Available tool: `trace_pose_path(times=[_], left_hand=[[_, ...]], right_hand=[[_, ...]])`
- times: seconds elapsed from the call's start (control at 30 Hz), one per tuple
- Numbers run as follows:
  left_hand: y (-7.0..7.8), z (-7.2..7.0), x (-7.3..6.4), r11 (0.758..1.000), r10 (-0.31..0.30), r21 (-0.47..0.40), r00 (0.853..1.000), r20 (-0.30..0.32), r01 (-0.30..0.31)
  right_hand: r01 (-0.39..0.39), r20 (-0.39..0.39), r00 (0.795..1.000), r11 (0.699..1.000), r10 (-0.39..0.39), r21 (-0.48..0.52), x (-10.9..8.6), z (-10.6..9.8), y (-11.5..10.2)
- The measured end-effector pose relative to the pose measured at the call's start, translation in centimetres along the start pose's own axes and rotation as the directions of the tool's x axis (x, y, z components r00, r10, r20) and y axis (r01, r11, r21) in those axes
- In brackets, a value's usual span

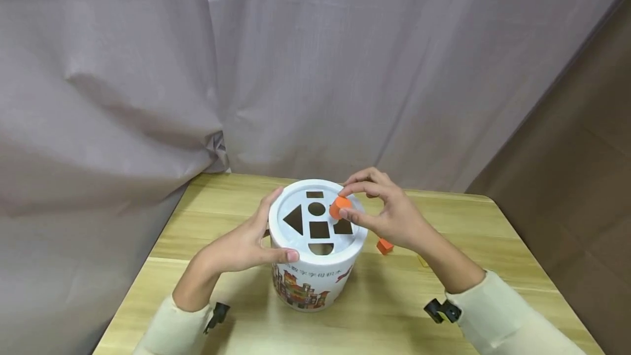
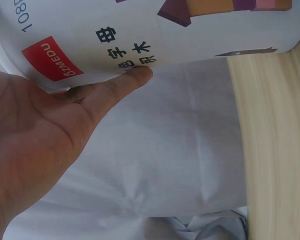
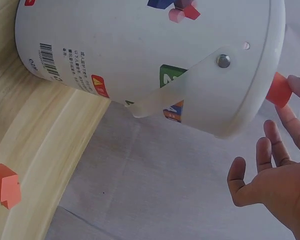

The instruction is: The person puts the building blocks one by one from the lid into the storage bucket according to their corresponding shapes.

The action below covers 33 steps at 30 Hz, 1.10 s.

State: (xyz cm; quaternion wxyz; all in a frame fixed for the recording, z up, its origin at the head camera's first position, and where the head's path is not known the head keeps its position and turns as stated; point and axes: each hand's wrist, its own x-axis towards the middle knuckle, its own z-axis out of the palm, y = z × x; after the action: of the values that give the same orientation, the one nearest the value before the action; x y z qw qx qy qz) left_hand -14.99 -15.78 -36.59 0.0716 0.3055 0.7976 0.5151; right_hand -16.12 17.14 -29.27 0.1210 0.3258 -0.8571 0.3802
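A white shape-sorter bucket (image 1: 315,284) with a printed side stands upright on the table. Its white lid (image 1: 300,242) has several cut-outs, among them a triangle, a circle and squares. My left hand (image 1: 241,245) grips the bucket at its left, thumb over the front rim and fingers along the far side. Between thumb and forefinger, my right hand (image 1: 389,210) pinches an orange block (image 1: 340,207) at the right part of the lid. In the right wrist view this orange block (image 3: 279,90) sits right at the lid's face, the other fingers spread loosely.
Another orange block (image 1: 385,246) lies on the wooden table (image 1: 207,284) to the right of the bucket. Beside it a small yellow piece (image 1: 422,261) shows partly under the right forearm. A white handle (image 3: 165,97) hangs on the bucket's side. Grey curtain (image 1: 315,70) closes off the back.
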Motion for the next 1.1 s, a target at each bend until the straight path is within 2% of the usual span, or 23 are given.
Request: trace_pose_path(times=[0.2,0.43,0.63,0.87,1.1], left_hand=[[-0.8,1.4,-1.0,0.999,-0.028,-0.042,1.000,0.015,0.028],[-2.1,3.2,-1.5,0.995,-0.051,-0.083,0.997,0.055,0.055],[-2.6,3.5,-1.1,0.996,-0.042,-0.081,0.998,0.054,0.047],[-3.0,3.6,-0.8,0.992,-0.081,-0.089,0.995,0.062,0.086],[-3.5,3.8,-0.6,0.996,-0.034,-0.080,0.997,0.064,0.039]], right_hand=[[0.023,0.048,0.999,1.000,-0.024,0.013,-0.3,1.7,0.0],[-0.019,0.072,0.997,1.000,0.019,-0.005,-1.1,3.8,1.1],[-0.018,0.054,0.998,0.999,0.020,-0.042,-1.0,4.4,2.0],[-0.006,0.072,0.997,0.996,0.013,-0.094,-0.9,5.0,2.9],[-0.054,0.079,0.995,0.992,0.063,-0.113,-1.0,5.1,3.4]])
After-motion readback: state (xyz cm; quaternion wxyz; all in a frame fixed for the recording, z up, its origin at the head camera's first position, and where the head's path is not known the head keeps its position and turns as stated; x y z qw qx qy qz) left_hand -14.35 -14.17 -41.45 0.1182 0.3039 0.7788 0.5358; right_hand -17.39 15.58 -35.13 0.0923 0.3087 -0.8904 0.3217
